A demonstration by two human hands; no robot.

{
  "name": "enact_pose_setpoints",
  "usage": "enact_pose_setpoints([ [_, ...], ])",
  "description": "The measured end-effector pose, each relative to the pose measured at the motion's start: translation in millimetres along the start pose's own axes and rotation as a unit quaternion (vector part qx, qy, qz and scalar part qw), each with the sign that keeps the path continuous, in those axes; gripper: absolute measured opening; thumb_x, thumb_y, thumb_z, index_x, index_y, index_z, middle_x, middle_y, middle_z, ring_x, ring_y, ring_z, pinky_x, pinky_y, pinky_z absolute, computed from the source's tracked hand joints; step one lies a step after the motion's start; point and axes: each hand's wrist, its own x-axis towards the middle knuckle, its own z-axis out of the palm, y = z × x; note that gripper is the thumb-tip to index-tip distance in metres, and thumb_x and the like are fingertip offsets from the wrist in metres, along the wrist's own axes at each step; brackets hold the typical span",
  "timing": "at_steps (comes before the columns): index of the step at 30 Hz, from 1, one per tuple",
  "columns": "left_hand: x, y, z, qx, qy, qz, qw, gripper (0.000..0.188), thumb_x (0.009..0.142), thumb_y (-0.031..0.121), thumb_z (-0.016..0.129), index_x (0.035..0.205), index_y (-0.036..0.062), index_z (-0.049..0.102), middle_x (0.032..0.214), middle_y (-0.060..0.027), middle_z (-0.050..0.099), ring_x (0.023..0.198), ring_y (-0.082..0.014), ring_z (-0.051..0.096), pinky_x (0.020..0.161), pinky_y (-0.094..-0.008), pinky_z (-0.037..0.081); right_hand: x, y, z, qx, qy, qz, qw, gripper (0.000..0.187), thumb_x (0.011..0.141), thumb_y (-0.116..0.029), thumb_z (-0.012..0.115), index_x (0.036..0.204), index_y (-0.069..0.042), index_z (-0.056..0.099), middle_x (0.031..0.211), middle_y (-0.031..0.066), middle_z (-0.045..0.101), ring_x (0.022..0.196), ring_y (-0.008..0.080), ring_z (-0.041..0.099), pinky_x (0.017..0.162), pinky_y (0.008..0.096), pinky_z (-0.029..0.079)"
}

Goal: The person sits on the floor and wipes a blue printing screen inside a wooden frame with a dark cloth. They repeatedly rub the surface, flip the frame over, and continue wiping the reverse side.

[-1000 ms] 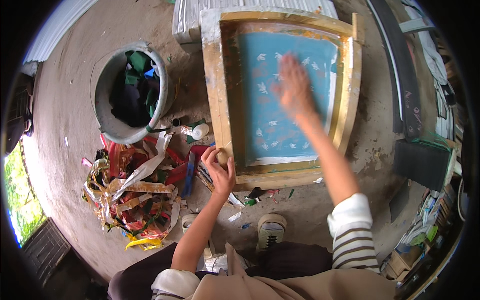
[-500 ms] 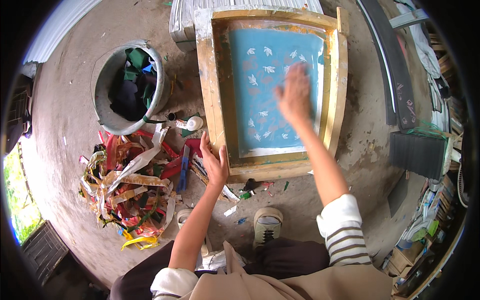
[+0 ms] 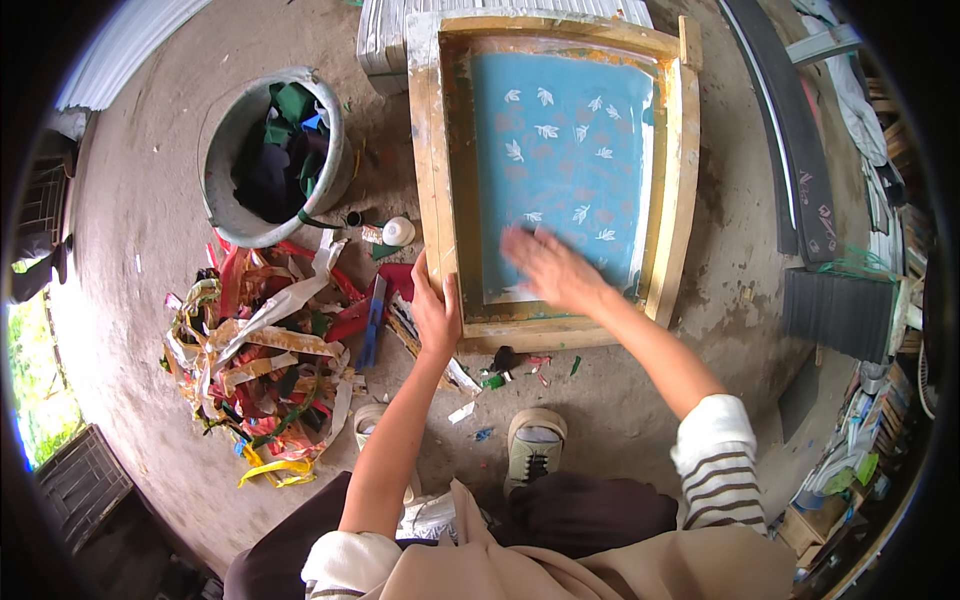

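Observation:
A wooden screen-printing frame lies in front of me, its rails stained with paint. Its blue screen bears small white leaf shapes and faint reddish marks. My left hand grips the frame's left rail near the lower corner, thumb on the inner side and fingers round the outside. Over the lower left part of the screen, my right hand lies flat with fingers stretched out, their tips blurred by motion. It holds nothing that I can see.
Left of the frame stands a grey bucket of dark scraps. Below it lies a heap of coloured strips, with a white bottle and a blue tool nearby. Pale stacked sheets sit behind; a dark stack stands right.
My right hand has swept from the upper right of the screen down to its lower left. My left hand stays on the frame's rail, and the whole view has shifted slightly.

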Motion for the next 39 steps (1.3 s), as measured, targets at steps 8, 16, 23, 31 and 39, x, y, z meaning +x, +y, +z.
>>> enact_pose_setpoints([
  [8,-2,-4,4,-0.007,0.008,-0.003,1.000,0.047,0.094,0.025,0.056,0.134,0.0029,0.042,0.104,-0.0263,0.062,0.091,-0.0404,0.063,0.079,-0.0444,0.049,-34,76,-26,-0.067,0.099,0.289,0.950,0.069,0.098,-0.045,0.042,0.150,-0.005,0.023,0.157,0.0151,0.021,0.147,0.0247,0.016,0.120,0.0408,0.015],
  [16,1,-9,-2,0.058,0.036,0.055,0.996,0.048,0.092,0.020,0.058,0.134,0.0018,0.043,0.116,-0.0235,0.057,0.106,-0.0381,0.056,0.091,-0.0436,0.045,-31,0,-6,0.031,-0.066,0.047,0.996,0.065,0.098,-0.042,0.043,0.149,-0.005,0.025,0.158,0.0111,0.019,0.146,0.0244,0.016,0.120,0.0397,0.013],
  [23,-4,-8,4,0.047,0.048,0.014,0.998,0.044,0.091,0.025,0.063,0.124,0.0004,0.048,0.111,-0.0192,0.058,0.102,-0.0330,0.057,0.087,-0.0409,0.046,-7,43,-11,-0.005,0.244,0.403,0.882,0.058,0.101,-0.021,0.038,0.151,-0.004,0.017,0.159,0.0134,0.013,0.148,0.0278,0.009,0.121,0.0452,0.009],
  [31,10,18,0,-0.047,0.036,-0.139,0.988,0.040,0.091,0.036,0.064,0.105,0.0017,0.048,0.091,-0.0188,0.065,0.083,-0.0337,0.065,0.076,-0.0412,0.050,6,-53,-27,0.127,0.120,0.139,0.975,0.034,0.084,0.013,0.050,0.110,-0.001,0.067,0.130,0.0143,0.058,0.126,0.0231,0.052,0.108,0.0321,0.045],
  [39,12,-38,-99,0.284,-0.316,0.156,0.892,0.036,0.088,0.031,0.062,0.114,0.0074,0.054,0.103,-0.0198,0.067,0.095,-0.0362,0.065,0.083,-0.0456,0.050,32,-106,-123,0.306,0.074,0.204,0.927,0.017,0.084,0.002,0.056,0.097,-0.004,0.066,0.097,0.0173,0.062,0.089,0.0368,0.063,0.077,0.0426,0.053],
])
